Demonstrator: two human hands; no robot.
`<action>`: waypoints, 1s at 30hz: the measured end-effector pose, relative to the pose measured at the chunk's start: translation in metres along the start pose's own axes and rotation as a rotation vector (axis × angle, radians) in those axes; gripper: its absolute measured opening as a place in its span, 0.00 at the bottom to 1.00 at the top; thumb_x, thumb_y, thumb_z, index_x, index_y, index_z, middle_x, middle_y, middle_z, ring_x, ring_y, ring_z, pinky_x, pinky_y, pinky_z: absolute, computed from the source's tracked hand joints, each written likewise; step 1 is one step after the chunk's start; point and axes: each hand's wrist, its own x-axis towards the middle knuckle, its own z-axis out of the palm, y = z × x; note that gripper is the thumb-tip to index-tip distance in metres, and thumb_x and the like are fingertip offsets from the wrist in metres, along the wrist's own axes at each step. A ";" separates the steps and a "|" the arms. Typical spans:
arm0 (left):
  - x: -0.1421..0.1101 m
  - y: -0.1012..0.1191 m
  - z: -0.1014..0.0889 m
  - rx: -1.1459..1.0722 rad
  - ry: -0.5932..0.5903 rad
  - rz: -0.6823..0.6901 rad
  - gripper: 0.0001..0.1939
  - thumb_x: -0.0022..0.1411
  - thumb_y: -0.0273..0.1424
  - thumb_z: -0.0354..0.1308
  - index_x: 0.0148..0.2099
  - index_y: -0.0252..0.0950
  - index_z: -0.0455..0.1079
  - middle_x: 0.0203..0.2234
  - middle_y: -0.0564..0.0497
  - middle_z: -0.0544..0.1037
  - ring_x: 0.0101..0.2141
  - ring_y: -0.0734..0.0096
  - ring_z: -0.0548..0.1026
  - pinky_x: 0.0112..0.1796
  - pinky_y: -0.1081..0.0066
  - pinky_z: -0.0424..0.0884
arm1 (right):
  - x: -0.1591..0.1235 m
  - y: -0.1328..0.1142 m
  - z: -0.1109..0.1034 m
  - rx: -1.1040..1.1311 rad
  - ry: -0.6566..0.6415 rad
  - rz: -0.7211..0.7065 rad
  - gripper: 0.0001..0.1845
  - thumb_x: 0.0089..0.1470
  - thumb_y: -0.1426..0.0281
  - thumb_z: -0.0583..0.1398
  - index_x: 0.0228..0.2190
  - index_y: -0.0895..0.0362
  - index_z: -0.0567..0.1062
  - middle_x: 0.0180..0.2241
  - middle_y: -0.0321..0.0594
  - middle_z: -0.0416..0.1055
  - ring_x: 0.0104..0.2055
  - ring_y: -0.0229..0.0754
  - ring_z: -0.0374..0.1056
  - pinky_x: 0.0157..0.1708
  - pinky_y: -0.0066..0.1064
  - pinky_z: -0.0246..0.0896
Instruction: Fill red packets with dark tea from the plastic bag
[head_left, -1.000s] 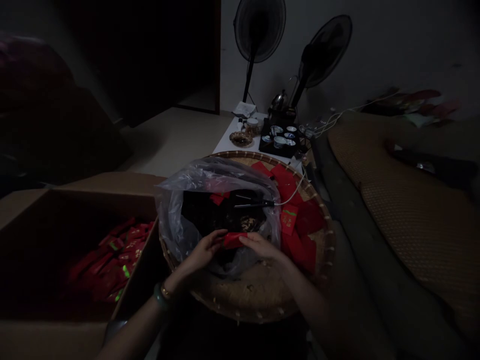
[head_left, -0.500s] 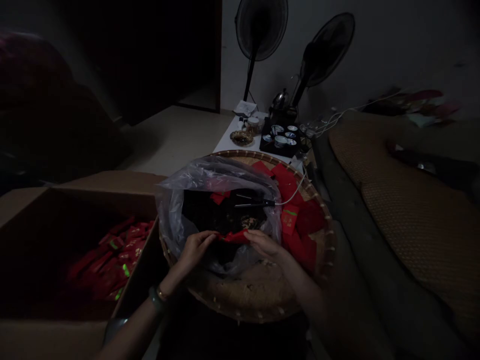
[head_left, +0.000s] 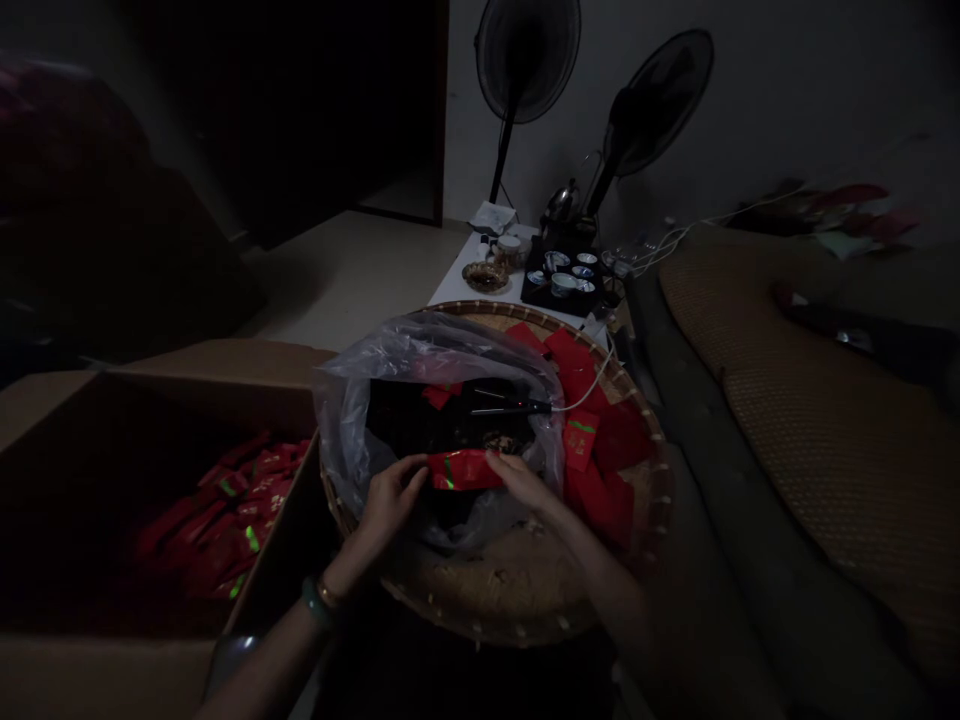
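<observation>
Between my two hands is a red packet [head_left: 465, 470] with a green mark, held at its ends. My left hand [head_left: 391, 498] grips the left end, thumb and fingers pinched. At the other end, my right hand [head_left: 521, 480] pinches the packet's right side. Below it, a clear plastic bag [head_left: 341, 420] lies open with dark loose contents [head_left: 405, 415]. A black tong-shaped tool with a white cord [head_left: 514, 408] rests across the bag, beside a small red packet [head_left: 442, 395]. Bag and tool sit on a round woven tray [head_left: 495, 600]. More red packets [head_left: 579, 440] lie on the tray's right.
A cardboard box [head_left: 210, 370] at left holds many red packets [head_left: 225, 520]. Behind the tray, a low white table [head_left: 457, 285] carries a black tea tray [head_left: 536, 295] with cups. Two fans [head_left: 529, 60] stand farther back. A couch with a woven mat [head_left: 787, 400] runs along the right.
The red packet has turned so its broad face and green mark now show; before, it looked thin and edge-on. My hands stay almost in place at its ends.
</observation>
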 end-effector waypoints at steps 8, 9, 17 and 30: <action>-0.012 0.031 0.010 0.565 -0.016 0.599 0.27 0.54 0.27 0.56 0.58 0.39 0.58 0.53 0.46 0.64 0.48 0.60 0.62 0.47 0.60 0.64 | 0.005 -0.016 0.039 -0.864 -0.157 -0.102 0.12 0.52 0.71 0.51 0.34 0.62 0.72 0.35 0.46 0.71 0.37 0.43 0.65 0.36 0.31 0.57; -0.011 0.031 0.011 0.615 -0.038 0.604 0.29 0.53 0.26 0.56 0.58 0.39 0.58 0.53 0.47 0.64 0.48 0.59 0.61 0.47 0.59 0.65 | 0.006 -0.017 0.045 -0.884 -0.162 -0.069 0.12 0.52 0.72 0.51 0.34 0.63 0.72 0.35 0.46 0.71 0.35 0.42 0.65 0.34 0.30 0.57; -0.005 0.020 0.003 0.671 0.011 0.591 0.24 0.56 0.25 0.54 0.56 0.37 0.60 0.49 0.47 0.69 0.46 0.61 0.63 0.46 0.61 0.66 | 0.012 -0.027 0.048 -0.748 -0.271 -0.149 0.11 0.53 0.69 0.52 0.27 0.62 0.71 0.25 0.35 0.68 0.26 0.34 0.60 0.26 0.24 0.53; 0.000 0.017 -0.005 0.663 0.153 0.527 0.23 0.56 0.26 0.53 0.55 0.36 0.60 0.45 0.47 0.72 0.44 0.64 0.67 0.44 0.65 0.66 | 0.078 -0.008 0.026 -0.818 0.026 -0.428 0.26 0.46 0.79 0.56 0.49 0.57 0.66 0.49 0.46 0.63 0.46 0.40 0.64 0.47 0.34 0.58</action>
